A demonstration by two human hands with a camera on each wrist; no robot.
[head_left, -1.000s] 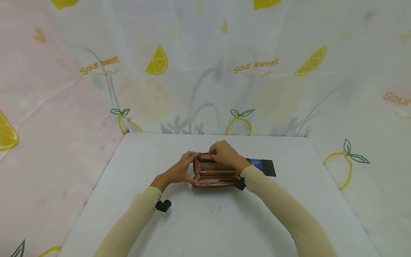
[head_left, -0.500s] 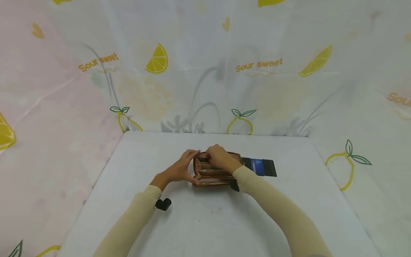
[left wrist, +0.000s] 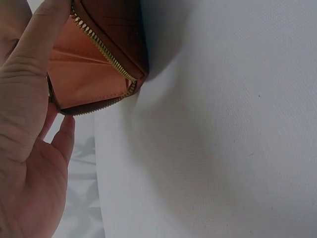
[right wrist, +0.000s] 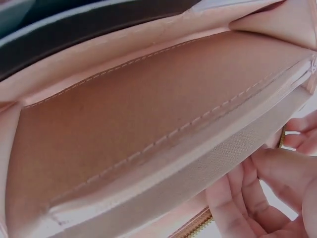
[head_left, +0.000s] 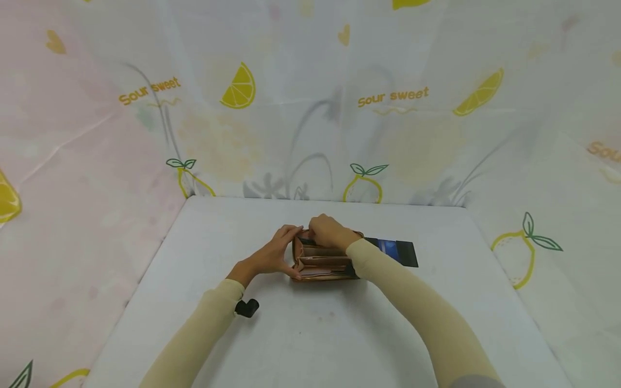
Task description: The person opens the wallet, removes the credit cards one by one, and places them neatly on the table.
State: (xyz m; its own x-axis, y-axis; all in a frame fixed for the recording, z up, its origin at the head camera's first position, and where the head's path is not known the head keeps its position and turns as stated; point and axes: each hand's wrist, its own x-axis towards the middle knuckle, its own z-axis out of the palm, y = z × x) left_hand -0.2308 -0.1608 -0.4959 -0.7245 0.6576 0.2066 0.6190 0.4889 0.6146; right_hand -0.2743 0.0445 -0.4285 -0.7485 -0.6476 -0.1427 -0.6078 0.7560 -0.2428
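Note:
An unzipped brown zip-around wallet [head_left: 317,261] lies with its pleated compartments spread. At its left end my left hand [head_left: 266,257] grips it, thumb on the near edge and fingers on the far one; the brass zipper [left wrist: 101,45] shows in the left wrist view. My right hand [head_left: 327,231] reaches into the far compartment with bent fingers. In the right wrist view, its thumb and fingers [right wrist: 225,203] are at the far side, their tips hidden behind a divider [right wrist: 213,158]. Whether they pinch anything cannot be seen. Dark-edged flat items [right wrist: 99,37] fill the near compartment.
Right of the wallet, a blue card [head_left: 388,248] and a black card [head_left: 406,254] lie on the white table [head_left: 291,345]. A lemon-print cloth [head_left: 301,124] hangs behind and at both sides. A black camera mount [head_left: 247,308] sits at the left wrist.
My right hand has moved down and slightly left, deeper into the wallet's far compartment, its forearm covering more of the wallet's right end. The left hand keeps its grip.

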